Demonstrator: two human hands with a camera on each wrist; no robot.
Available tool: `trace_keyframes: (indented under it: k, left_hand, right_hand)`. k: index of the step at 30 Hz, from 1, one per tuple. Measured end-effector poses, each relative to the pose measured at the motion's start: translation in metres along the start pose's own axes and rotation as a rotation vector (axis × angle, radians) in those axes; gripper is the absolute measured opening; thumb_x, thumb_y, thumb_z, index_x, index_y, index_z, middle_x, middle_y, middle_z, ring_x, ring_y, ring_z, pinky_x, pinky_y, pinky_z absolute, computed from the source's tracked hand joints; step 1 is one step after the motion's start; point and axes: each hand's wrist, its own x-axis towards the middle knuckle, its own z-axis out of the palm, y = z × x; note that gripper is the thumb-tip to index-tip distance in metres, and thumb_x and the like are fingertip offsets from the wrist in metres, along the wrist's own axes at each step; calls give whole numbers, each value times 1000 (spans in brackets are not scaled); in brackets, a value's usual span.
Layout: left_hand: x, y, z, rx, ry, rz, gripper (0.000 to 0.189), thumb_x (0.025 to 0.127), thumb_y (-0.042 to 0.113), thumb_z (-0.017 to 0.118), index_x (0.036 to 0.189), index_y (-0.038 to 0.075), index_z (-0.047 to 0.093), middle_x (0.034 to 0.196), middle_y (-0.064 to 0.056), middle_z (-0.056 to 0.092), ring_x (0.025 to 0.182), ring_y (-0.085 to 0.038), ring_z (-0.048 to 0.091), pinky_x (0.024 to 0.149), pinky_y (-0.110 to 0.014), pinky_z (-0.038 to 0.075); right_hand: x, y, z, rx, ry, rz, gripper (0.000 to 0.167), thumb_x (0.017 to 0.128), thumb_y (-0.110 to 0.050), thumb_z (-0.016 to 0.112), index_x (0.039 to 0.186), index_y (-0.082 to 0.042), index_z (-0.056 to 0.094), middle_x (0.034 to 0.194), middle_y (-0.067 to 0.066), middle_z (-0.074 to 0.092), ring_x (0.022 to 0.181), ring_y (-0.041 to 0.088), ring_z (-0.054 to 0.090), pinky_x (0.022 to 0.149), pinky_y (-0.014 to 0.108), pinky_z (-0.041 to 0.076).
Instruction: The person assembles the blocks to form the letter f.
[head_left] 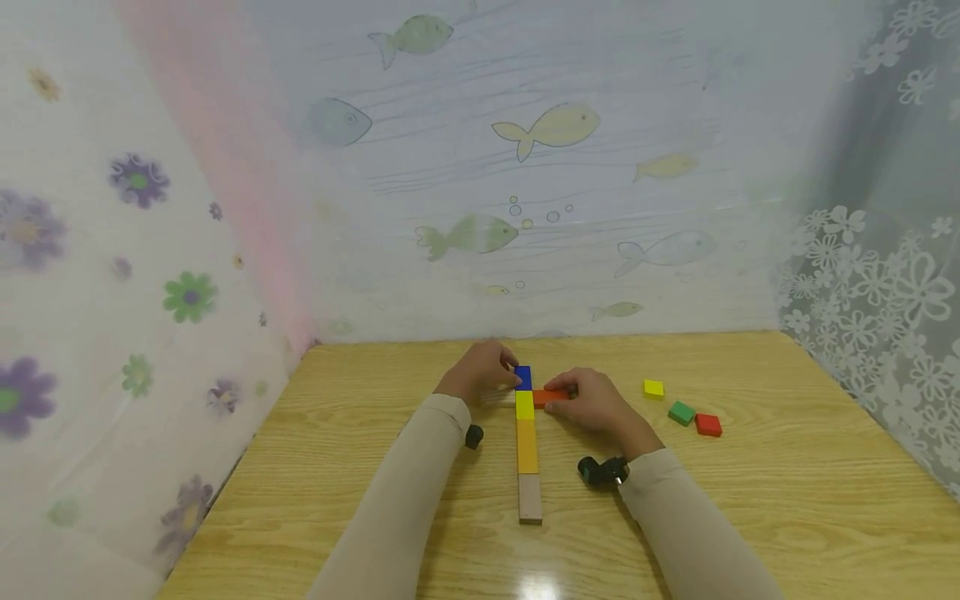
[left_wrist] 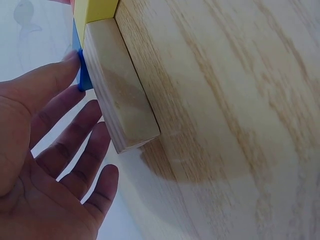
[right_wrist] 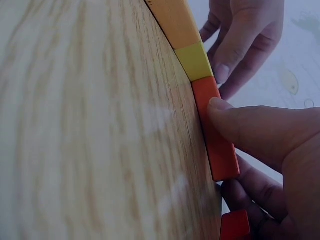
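Small wooden blocks lie joined in a cross. At its far end my left hand [head_left: 482, 372] pinches the blue block [head_left: 522, 377] between thumb and index finger, the other fingers spread apart. The yellow block [head_left: 524, 405] forms the centre. On its left is a plain wood block [left_wrist: 122, 85], partly behind my left hand in the head view. My right hand [head_left: 596, 403] holds the red-orange block [right_wrist: 215, 135] on the right side, thumb on its near face and fingers beyond it. A long amber block [head_left: 527, 447] and a plain tan block [head_left: 529, 498] form the stem toward me.
To the right of my right hand lie a loose yellow block [head_left: 653, 389], a green block [head_left: 681, 412] and a red block [head_left: 708, 425]. The wooden table [head_left: 360, 467] ends at a fish-patterned curtain [head_left: 465, 283]. Dark wrist camera parts [head_left: 600, 472] hang near the sleeves.
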Motion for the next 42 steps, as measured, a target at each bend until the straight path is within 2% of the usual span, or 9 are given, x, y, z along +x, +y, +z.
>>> trace_keyframes:
  k: [9, 14, 17, 22, 25, 31, 36, 42]
  left_hand:
    - [0, -5, 1, -5, -8, -3, 52, 93, 34, 79, 137, 10, 68, 126, -7, 69, 112, -23, 64, 103, -43, 54]
    - [-9, -13, 1, -15, 46, -22, 51, 94, 36, 76, 138, 11, 66, 134, -8, 66, 121, -27, 62, 106, -45, 51]
    - [-22, -21, -2, -75, 104, -29, 50, 94, 34, 75, 138, 11, 66, 136, -10, 65, 124, -30, 61, 105, -47, 51]
    - [-44, -38, -7, -251, 176, -36, 48, 94, 31, 78, 136, 11, 68, 136, -13, 64, 120, -31, 62, 97, -48, 55]
    - [-51, -45, -5, -294, 158, -13, 46, 94, 31, 78, 135, 13, 69, 137, -12, 65, 121, -32, 63, 96, -47, 57]
    - [-53, -49, 0, -256, 109, 28, 44, 94, 30, 78, 135, 17, 71, 134, -6, 67, 121, -28, 64, 94, -45, 58]
    - [-53, -49, 3, -267, 94, 8, 41, 91, 27, 81, 129, 18, 74, 128, -3, 69, 116, -26, 66, 96, -44, 57]
    - [-57, -48, 4, -322, 82, -37, 42, 90, 26, 82, 131, 17, 73, 129, -1, 69, 120, -26, 63, 101, -47, 54]
  right_hand:
    - [0, 1, 1, 23, -5, 17, 37, 91, -31, 81, 125, -17, 75, 124, 5, 71, 110, 24, 63, 99, 47, 53]
    - [0, -1, 0, 24, -10, 32, 42, 91, -31, 81, 129, -16, 74, 126, 5, 71, 109, 24, 63, 99, 47, 53]
    - [0, -2, 0, 27, -20, 29, 43, 90, -31, 81, 129, -15, 73, 125, 6, 71, 106, 23, 63, 98, 47, 54]
    - [1, -1, 0, 32, -32, 28, 42, 91, -32, 80, 129, -15, 73, 124, 5, 71, 104, 22, 64, 97, 46, 54]
    - [2, 2, 1, 21, -29, 28, 38, 92, -33, 80, 126, -16, 74, 122, 4, 71, 104, 21, 63, 96, 45, 54]
    - [2, 3, 0, 17, -19, 20, 34, 91, -30, 80, 122, -16, 76, 123, 6, 71, 104, 23, 63, 96, 47, 53]
    - [2, 4, 1, 17, -17, 20, 34, 91, -30, 81, 122, -17, 77, 122, 5, 72, 104, 22, 63, 95, 46, 54]
    - [2, 4, 2, 26, -12, 21, 35, 90, -29, 81, 123, -18, 76, 123, 4, 72, 108, 22, 64, 98, 45, 53]
